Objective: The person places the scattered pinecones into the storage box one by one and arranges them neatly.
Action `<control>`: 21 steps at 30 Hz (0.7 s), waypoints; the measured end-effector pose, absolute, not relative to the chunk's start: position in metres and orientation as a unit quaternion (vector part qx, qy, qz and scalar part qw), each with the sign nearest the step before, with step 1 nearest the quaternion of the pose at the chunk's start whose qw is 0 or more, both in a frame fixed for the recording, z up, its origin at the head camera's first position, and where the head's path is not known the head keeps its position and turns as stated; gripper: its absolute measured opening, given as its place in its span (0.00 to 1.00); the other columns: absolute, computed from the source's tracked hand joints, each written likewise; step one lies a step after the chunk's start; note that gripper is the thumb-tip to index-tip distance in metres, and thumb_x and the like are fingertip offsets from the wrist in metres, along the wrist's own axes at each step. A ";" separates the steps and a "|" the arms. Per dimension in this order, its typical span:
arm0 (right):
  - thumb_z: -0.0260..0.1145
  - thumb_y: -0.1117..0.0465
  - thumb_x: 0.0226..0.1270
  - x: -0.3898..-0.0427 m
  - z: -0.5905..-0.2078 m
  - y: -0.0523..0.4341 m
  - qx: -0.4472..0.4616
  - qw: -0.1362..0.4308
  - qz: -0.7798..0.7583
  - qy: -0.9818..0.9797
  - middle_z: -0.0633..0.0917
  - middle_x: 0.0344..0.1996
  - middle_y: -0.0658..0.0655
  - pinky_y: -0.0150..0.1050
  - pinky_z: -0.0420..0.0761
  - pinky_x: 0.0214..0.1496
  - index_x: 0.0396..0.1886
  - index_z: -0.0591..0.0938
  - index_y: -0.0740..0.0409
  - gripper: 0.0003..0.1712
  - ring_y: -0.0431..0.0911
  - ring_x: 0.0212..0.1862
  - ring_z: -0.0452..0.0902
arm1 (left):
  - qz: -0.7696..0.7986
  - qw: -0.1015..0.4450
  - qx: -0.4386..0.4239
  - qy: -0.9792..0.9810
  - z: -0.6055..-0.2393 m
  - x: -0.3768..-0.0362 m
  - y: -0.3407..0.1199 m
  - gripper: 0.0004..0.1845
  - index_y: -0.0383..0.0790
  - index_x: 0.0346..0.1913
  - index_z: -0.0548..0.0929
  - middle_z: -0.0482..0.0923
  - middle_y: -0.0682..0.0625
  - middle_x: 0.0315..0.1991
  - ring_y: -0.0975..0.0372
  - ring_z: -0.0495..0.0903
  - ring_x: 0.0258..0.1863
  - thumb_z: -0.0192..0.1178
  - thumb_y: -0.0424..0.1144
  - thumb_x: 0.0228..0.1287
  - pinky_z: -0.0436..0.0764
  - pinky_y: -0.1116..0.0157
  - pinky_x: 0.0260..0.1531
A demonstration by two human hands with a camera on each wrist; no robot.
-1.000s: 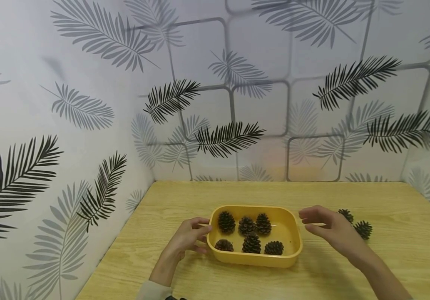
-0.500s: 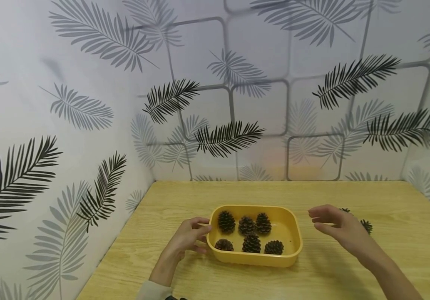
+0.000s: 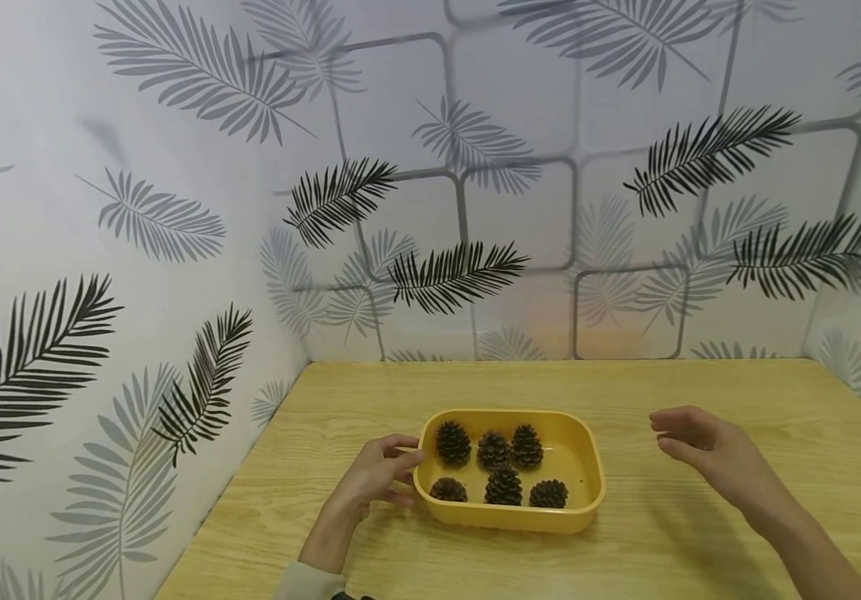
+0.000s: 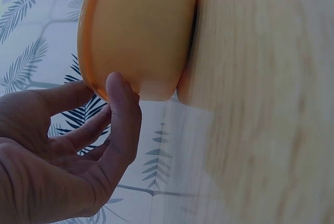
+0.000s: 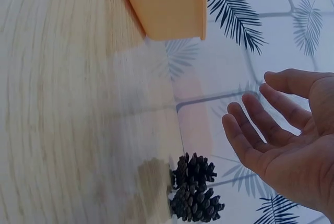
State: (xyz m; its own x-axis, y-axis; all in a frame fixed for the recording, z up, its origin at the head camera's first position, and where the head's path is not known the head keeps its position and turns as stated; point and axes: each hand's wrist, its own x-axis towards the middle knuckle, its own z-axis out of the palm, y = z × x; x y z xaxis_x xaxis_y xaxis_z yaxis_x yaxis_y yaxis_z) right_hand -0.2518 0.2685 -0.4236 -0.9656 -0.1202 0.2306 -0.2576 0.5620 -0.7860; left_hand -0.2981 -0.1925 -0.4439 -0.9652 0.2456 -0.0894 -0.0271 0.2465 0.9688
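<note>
Tray (image 3: 583, 492), yellow and round-cornered, is sitting on the desk (image 3: 475, 387) near its front edge, a little left of centre. Six cones (image 3: 503, 487) are lying inside it in two rows of three, filling the left and middle part, with the right end bare. The left hand (image 3: 373, 479) is holding the tray at its left end: in the left wrist view the thumb (image 4: 124, 110) is pressing against the outer wall just under the rim, and the other fingers are curling toward the edge above it. The right hand (image 3: 708, 446) is hovering over the desk to the right of the tray, apart from it, with its fingers relaxed, slightly bent and holding nothing. In the right wrist view two more cones (image 5: 194, 187) are lying touching each other on the desk just beside that hand; in the head view the hand is covering them, so how close they are is hard to say. A wall (image 3: 175, 208) papered with grey and black palm leaves is enclosing the desk at the back and on the left.
</note>
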 end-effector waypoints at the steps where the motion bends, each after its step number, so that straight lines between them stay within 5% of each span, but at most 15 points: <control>1: 0.64 0.50 0.80 -0.252 -0.425 0.271 0.100 0.073 0.453 -0.883 0.82 0.62 0.65 0.30 0.84 0.47 0.68 0.78 0.61 0.26 0.25 0.50 0.77 | 0.610 0.111 0.070 0.781 -0.444 -0.298 -0.193 0.25 0.30 0.68 0.77 0.78 0.33 0.53 0.56 0.86 0.36 0.62 0.42 0.77 0.93 0.57 0.29; 12: 0.61 0.48 0.82 -0.252 -0.432 0.303 0.033 0.067 0.437 -0.897 0.80 0.63 0.68 0.37 0.85 0.45 0.71 0.74 0.65 0.31 0.18 0.45 0.70 | 0.613 0.111 0.072 0.779 -0.442 -0.298 -0.192 0.25 0.30 0.68 0.77 0.79 0.34 0.52 0.55 0.87 0.36 0.62 0.42 0.77 0.92 0.58 0.29; 18: 0.63 0.49 0.81 -0.253 -0.434 0.313 0.023 0.083 0.437 -0.895 0.86 0.56 0.56 0.30 0.83 0.42 0.69 0.75 0.67 0.30 0.19 0.43 0.72 | 0.612 0.112 0.073 0.779 -0.442 -0.298 -0.192 0.24 0.30 0.68 0.77 0.79 0.34 0.52 0.55 0.86 0.36 0.62 0.41 0.78 0.92 0.58 0.29; 21: 0.62 0.50 0.81 -0.254 -0.436 0.316 0.024 0.088 0.437 -0.895 0.86 0.56 0.60 0.29 0.85 0.41 0.69 0.74 0.69 0.30 0.19 0.42 0.74 | 0.613 0.111 0.073 0.779 -0.443 -0.298 -0.192 0.24 0.29 0.68 0.77 0.78 0.35 0.51 0.55 0.86 0.36 0.62 0.41 0.78 0.92 0.57 0.29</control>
State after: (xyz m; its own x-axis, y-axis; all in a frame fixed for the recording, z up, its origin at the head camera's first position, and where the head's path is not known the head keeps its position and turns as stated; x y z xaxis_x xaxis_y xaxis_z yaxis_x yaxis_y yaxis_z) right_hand -0.2542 0.3163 -0.4359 -0.9834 0.0343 0.1781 -0.1194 0.6166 -0.7782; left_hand -0.2984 -0.1924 -0.4432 -0.9649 0.2491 -0.0828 -0.0217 0.2388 0.9708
